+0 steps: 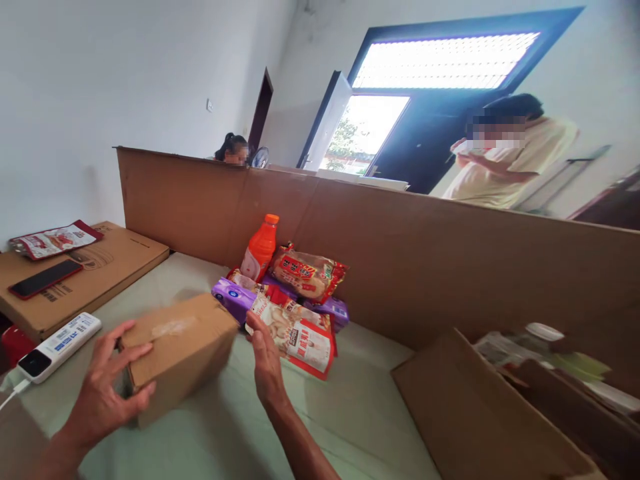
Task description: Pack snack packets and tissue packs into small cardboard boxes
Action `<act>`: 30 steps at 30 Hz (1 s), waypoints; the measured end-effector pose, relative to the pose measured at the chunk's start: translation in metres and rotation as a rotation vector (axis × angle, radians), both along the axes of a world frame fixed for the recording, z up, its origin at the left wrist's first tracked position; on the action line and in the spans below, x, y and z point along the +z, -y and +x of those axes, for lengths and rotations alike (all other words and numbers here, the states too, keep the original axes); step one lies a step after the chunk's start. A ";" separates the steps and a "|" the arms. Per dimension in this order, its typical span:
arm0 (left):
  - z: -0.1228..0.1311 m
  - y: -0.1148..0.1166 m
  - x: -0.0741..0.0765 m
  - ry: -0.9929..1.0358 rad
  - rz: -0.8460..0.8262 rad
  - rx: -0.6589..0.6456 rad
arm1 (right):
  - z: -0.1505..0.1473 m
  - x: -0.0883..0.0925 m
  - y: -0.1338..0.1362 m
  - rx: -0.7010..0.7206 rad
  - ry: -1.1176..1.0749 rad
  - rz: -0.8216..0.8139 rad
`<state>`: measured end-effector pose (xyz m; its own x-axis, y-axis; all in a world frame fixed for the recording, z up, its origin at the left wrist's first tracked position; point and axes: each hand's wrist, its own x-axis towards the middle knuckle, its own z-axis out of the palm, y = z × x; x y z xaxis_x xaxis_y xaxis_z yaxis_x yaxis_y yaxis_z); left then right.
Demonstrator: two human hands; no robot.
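Note:
A small brown cardboard box (187, 347) with clear tape on its top sits in front of me, tilted in view. My left hand (113, 380) grips its left end, fingers over the top edge and thumb against the front side. Just off the box's right end, my right hand (267, 363) is held upright with fingers straight and nothing in it. Behind it lie a white and red snack pouch (300, 337), purple cartons (234, 299), and a packaged bread-like snack (307, 273). An orange bottle (260, 250) stands at the back of this group.
On the left, a flat carton (125, 257) bears a phone (46, 278) and a red pouch (57, 239). A white power bank (60, 347) with a cable lies nearby. A cardboard partition (390, 260) runs behind; an open box (465, 407) stands right. Two people are beyond the partition.

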<state>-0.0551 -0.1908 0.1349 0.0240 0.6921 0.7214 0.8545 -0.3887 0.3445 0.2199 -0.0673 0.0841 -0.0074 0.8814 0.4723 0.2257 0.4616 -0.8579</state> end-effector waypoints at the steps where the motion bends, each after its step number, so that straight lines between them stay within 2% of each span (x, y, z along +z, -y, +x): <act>1: -0.006 -0.004 0.005 -0.019 0.045 0.074 | -0.007 -0.013 0.000 -0.014 -0.014 -0.034; 4: -0.030 -0.027 0.025 -0.015 0.160 0.290 | -0.022 -0.052 0.008 0.020 0.045 -0.072; 6: -0.050 -0.056 0.039 0.037 0.218 0.391 | -0.029 -0.073 0.015 0.027 0.101 -0.039; 8: -0.070 -0.093 0.050 0.087 0.232 0.444 | -0.033 -0.086 0.021 0.019 0.155 -0.002; 11: -0.094 -0.158 0.058 0.116 0.169 0.472 | -0.034 -0.089 0.025 0.021 0.225 0.030; 14: -0.110 -0.217 0.055 0.139 0.106 0.488 | -0.032 -0.085 0.025 0.019 0.285 0.040; 16: -0.117 -0.249 0.053 0.147 0.051 0.491 | -0.031 -0.084 0.024 0.012 0.317 0.045; 19: -0.124 -0.284 0.052 0.143 -0.045 0.468 | -0.027 -0.082 0.024 0.016 0.360 0.061; 22: -0.126 -0.306 0.057 0.156 -0.119 0.464 | -0.024 -0.081 0.024 0.056 0.405 0.059; 25: -0.124 -0.313 0.067 0.170 -0.178 0.476 | -0.024 -0.078 0.024 0.094 0.415 0.047; 28: -0.112 -0.300 0.083 0.168 -0.216 0.500 | -0.026 -0.076 0.022 0.081 0.383 0.053; 30: -0.094 -0.279 0.089 0.146 -0.218 0.492 | -0.028 -0.072 0.020 0.060 0.365 0.045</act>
<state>-0.1492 0.0886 0.2237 -0.4290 0.7301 0.5319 0.8548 0.1377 0.5004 0.1914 -0.0874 0.0124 -0.2332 0.8526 0.4676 0.4844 0.5189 -0.7044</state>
